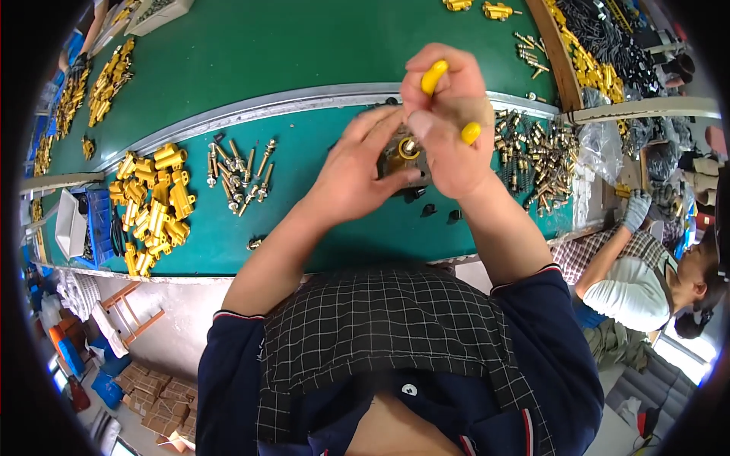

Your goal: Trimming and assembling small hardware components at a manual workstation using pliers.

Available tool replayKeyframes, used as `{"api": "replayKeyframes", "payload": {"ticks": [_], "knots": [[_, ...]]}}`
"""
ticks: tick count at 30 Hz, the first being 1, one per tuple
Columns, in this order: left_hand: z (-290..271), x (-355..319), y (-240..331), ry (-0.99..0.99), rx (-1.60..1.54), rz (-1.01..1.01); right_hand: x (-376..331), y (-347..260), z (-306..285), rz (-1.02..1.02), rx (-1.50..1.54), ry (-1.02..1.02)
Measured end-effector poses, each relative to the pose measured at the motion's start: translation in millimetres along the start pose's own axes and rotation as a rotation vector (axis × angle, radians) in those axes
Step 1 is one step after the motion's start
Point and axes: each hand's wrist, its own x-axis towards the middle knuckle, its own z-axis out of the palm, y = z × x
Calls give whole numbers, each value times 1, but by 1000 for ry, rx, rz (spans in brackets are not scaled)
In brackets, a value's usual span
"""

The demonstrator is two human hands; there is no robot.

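Note:
My right hand (460,156) is closed round a pair of pliers with yellow-coated handles (434,77); the jaws are hidden by my fingers. They are over a round gold metal part (409,147), which has a shiny pin-like piece at its centre. This part sits in a dark metal block (394,163) on the green bench. From the left, my left hand (342,178) grips the block, thumb along its near side and fingers at its far side. Small black caps (429,210) lie just below the block.
Gold cylinder bodies (156,205) are heaped at the left, beside a blue bin (97,228). Several metal pins (242,175) lie nearer my left arm. Springs and brass fittings (540,156) spread at the right. A metal rail (304,99) crosses behind. Another person (639,273) works at the right.

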Motion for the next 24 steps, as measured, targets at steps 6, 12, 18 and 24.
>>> {"api": "replayKeyframes", "payload": {"ticks": [6,12,18,24], "knots": [[9,-3,-14,-31,-109,-16,-7,-14,-3,69,58,-209],[12,-3,-11,31,-67,-48,-4,-31,-10,-71,356,143],[17,-4,-12,77,-91,-10,-18,-10,-7,-40,66,106],[15,-3,-14,50,-84,-62,-10,-17,-6,-32,194,195]]}}
